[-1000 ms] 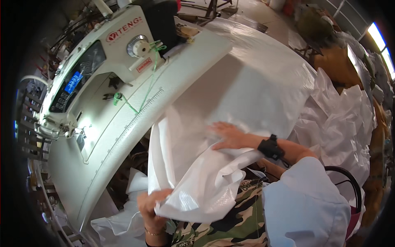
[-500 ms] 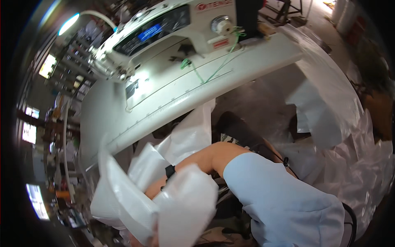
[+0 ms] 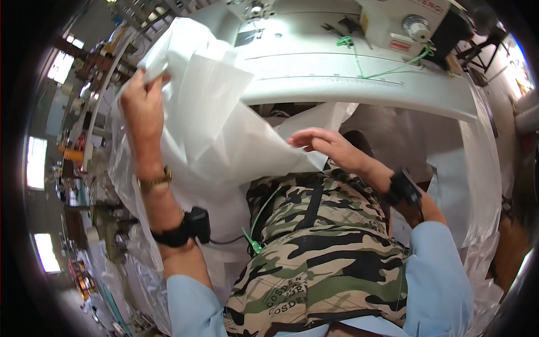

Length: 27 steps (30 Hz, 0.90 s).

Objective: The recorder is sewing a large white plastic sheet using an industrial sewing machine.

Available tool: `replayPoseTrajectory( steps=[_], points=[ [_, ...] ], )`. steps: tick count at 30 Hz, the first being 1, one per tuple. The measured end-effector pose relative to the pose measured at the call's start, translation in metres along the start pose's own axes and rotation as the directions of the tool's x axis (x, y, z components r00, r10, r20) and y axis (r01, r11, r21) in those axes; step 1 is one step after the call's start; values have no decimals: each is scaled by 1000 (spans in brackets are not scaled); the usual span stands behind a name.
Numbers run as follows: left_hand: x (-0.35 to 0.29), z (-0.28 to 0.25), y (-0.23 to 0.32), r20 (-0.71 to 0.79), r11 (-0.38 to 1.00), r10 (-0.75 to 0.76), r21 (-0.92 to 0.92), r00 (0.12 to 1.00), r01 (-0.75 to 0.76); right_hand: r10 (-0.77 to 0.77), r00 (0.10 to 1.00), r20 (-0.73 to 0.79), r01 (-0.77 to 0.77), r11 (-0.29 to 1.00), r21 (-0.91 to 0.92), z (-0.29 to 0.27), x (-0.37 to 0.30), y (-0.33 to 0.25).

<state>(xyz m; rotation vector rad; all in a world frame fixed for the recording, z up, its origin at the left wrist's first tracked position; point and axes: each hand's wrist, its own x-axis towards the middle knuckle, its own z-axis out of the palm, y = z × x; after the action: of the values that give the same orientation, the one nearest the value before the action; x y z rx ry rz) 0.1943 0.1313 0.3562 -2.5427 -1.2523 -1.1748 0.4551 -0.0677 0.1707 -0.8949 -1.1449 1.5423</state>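
Left hand [image 3: 143, 101] now raised, fist closed on the white woven sack [image 3: 224, 140] — earlier it was low. Right hand [image 3: 325, 145] open, fingers flat on the sack's lower edge — sewing machine [image 3: 393, 25] beyond.

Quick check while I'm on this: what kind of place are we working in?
Most likely a garment or sewing workshop: an industrial sewing machine on a white worktable, green thread across it, and white fabric in the left hand.

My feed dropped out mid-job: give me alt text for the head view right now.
The left hand grips a raised fold of white fabric, while the right hand lies open on its lower edge above a camouflage apron. A white sewing machine sits on the table beyond.
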Motion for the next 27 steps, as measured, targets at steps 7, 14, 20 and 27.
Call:
replayPoseTrajectory(
  steps=[7,14,20,27],
  points=[
    [8,-1,-16,-22,956,-31,-291,999,23,-264,959,-102,75,585,-808,24,20,57],
    [-18,-113,71,-114,969,207,-115,972,-220,-226,973,-55,229,892,390,60,106,85],
    [12,-133,76,-82,992,112,76,990,-106,-216,969,120,246,829,-502,84,106,95],
    [51,-47,22,54,935,128,325,990,-138,-161,984,78,160,597,-786,59,118,92]
  ],
)
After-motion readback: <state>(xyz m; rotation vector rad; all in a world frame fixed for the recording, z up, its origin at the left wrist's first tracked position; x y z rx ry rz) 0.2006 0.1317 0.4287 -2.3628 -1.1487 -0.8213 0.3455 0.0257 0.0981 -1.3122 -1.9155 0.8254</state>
